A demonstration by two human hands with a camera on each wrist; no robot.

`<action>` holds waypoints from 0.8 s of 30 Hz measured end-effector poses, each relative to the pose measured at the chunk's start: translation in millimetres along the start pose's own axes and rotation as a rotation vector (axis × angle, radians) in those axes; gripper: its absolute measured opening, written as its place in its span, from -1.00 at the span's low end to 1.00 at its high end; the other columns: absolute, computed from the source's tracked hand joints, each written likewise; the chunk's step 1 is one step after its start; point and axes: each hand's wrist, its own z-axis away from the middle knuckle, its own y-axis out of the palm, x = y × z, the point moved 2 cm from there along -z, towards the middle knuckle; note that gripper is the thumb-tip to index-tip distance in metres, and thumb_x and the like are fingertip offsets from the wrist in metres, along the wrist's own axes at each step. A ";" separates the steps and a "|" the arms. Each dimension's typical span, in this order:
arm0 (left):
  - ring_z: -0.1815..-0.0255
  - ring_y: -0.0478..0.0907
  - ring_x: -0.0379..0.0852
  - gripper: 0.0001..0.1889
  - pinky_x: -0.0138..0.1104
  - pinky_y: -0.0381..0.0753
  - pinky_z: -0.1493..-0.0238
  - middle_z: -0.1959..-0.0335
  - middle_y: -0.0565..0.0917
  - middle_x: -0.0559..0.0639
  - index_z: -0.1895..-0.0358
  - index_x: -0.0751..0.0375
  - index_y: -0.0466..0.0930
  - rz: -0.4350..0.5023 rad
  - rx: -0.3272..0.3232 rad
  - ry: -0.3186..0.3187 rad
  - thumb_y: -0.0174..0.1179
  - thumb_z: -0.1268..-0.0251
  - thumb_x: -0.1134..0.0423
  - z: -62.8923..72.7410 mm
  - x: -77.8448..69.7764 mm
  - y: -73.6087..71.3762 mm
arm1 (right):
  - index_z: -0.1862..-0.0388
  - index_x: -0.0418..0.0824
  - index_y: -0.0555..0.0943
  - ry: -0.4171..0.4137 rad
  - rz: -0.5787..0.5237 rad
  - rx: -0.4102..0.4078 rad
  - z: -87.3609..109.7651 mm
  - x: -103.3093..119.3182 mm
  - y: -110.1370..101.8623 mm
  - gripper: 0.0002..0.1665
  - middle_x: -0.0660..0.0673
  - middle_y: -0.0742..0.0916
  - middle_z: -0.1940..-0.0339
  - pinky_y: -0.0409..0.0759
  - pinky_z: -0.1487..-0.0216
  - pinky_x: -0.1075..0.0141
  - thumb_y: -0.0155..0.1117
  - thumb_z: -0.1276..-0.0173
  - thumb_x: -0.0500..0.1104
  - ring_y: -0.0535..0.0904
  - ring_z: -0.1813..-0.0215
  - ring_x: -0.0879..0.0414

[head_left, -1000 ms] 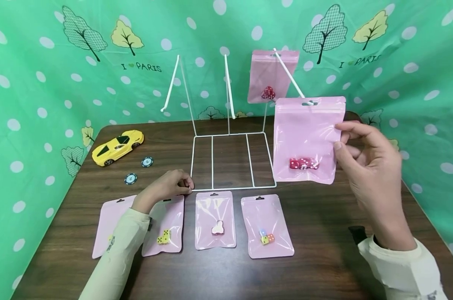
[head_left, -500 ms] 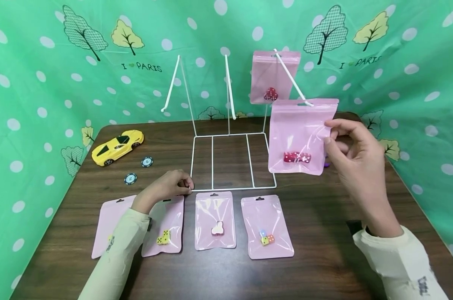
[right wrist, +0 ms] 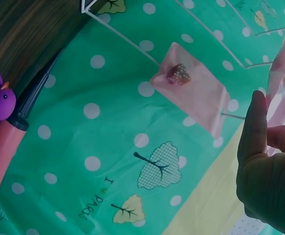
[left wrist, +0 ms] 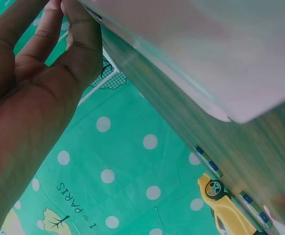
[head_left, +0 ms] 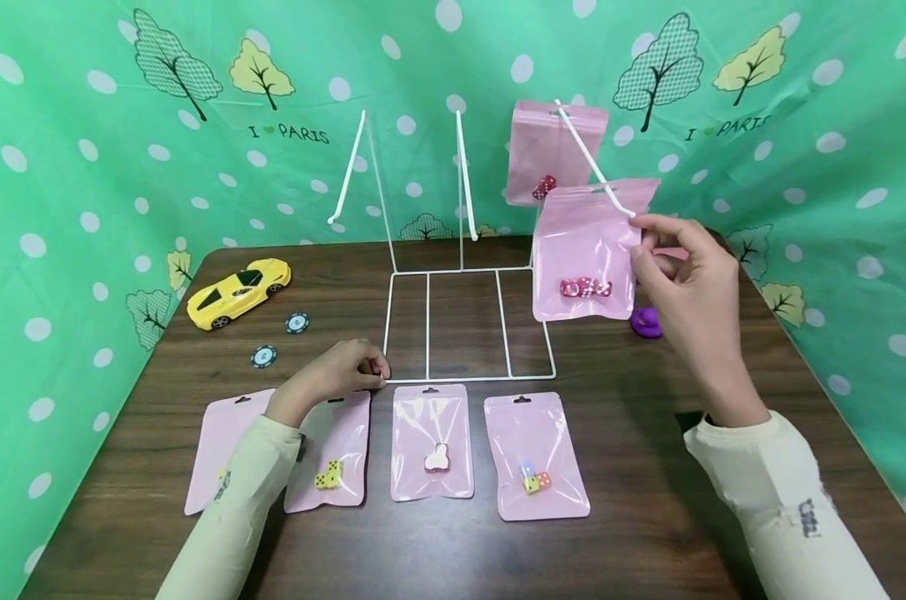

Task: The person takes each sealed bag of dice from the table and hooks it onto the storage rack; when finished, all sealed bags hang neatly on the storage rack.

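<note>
My right hand pinches the right edge of a pink zip bag with red dice showing through its front. The bag's hang hole is on the right arm of a white wire rack, a little behind the arm's bent tip. Farther back on the same arm hangs another pink bag with red dice, also seen as a hanging bag in the right wrist view. With curled fingers, my left hand grips the rack's base wire at the front left corner.
Several pink bags lie in a front row, including a bag with yellow dice and a bag with mixed-colour dice. A yellow toy car and two poker chips sit left. A purple rubber duck is at right.
My right hand has moved left and away from me, sliding the bag from the tip of the right arm farther along it. The left hand stays at the rack corner.
</note>
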 end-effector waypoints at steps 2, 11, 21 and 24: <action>0.24 0.55 -0.10 -0.93 -0.22 0.59 0.12 0.28 0.64 0.00 0.24 0.21 0.73 0.002 0.000 0.000 0.41 -0.44 0.42 -0.3 0.2 0.3 | -0.23 -0.38 0.74 -0.011 0.028 -0.009 -4.4 -1.9 2.8 -0.65 0.02 0.63 0.17 0.54 0.25 0.58 0.29 -0.51 -0.44 0.58 0.28 0.21; 0.24 0.55 -0.09 -0.93 -0.22 0.59 0.14 0.28 0.64 0.02 0.24 0.23 0.73 0.002 -0.009 0.010 0.41 -0.43 0.43 0.0 0.2 -1.0 | -0.22 -0.28 0.78 -0.044 0.110 -0.038 -27.3 -3.8 12.2 -0.63 0.10 0.60 0.18 0.59 0.11 0.59 0.26 -0.52 -0.39 0.60 0.20 0.23; 0.23 0.57 -0.09 -0.93 -0.23 0.59 0.13 0.27 0.63 0.02 0.24 0.21 0.74 -0.001 -0.010 0.004 0.41 -0.44 0.41 0.5 0.3 -0.5 | -0.23 -0.31 0.76 0.009 0.075 -0.011 -47.9 -11.2 24.6 -0.60 0.09 0.59 0.16 0.60 0.07 0.58 0.27 -0.48 -0.43 0.57 0.17 0.21; 0.23 0.57 -0.09 -0.93 -0.22 0.59 0.13 0.26 0.63 0.02 0.24 0.20 0.73 -0.005 -0.013 0.003 0.41 -0.44 0.41 0.4 1.2 -0.9 | -0.23 -0.30 0.76 0.009 0.080 -0.012 -52.4 -12.9 28.9 -0.61 0.10 0.59 0.16 0.61 0.13 0.60 0.30 -0.47 -0.42 0.57 0.19 0.23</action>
